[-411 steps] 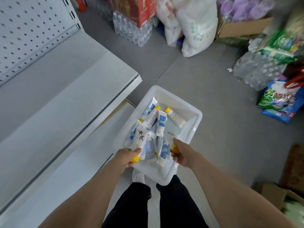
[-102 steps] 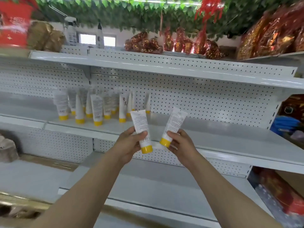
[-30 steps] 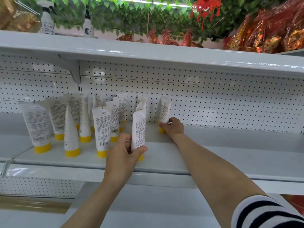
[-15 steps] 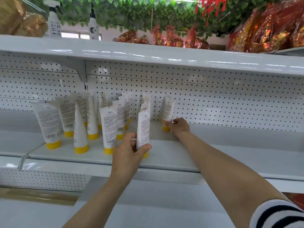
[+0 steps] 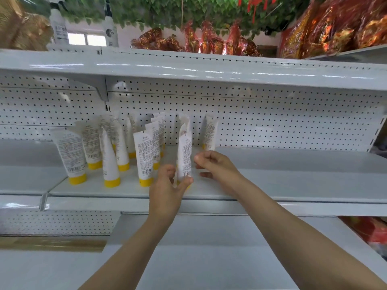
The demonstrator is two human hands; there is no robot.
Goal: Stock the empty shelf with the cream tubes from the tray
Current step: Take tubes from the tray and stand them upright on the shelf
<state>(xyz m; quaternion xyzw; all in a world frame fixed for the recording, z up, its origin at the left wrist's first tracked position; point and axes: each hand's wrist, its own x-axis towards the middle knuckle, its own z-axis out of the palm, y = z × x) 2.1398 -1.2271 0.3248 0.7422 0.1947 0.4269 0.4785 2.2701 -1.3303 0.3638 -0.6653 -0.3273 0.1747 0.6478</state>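
**Left hand's got a tube on the shelf, right hand is free**

The person's left hand (image 5: 166, 193) is pinching a cream tube (image 5: 184, 155) low down. The thumb is on the near right side and the fingers (image 5: 168, 170) are curled round the left. The tube is cap-down and pretty much upright near the front of the shelf (image 5: 293, 181). The thumb hides most of its yellow cap, so it's hard to say if it's fully resting there.

The right hand (image 5: 215, 166) is just right of that tube, fingers (image 5: 204, 158) loosely curled and holding nothing. The tips are right beside the tube's edge; can't tell if they actually touch it.

Left of the left fingers, a bunch of other tubes (image 5: 144, 160) stand on their yellow caps, in a loose cluster running back to the pegboard (image 5: 272, 122). A lone tube (image 5: 211, 133) stands behind the right fingers, up near the pegboard.

Well above both sets of fingers, the top shelf (image 5: 209, 68) carries red foil packs (image 5: 335, 24) and a couple of white bottles (image 5: 59, 28).
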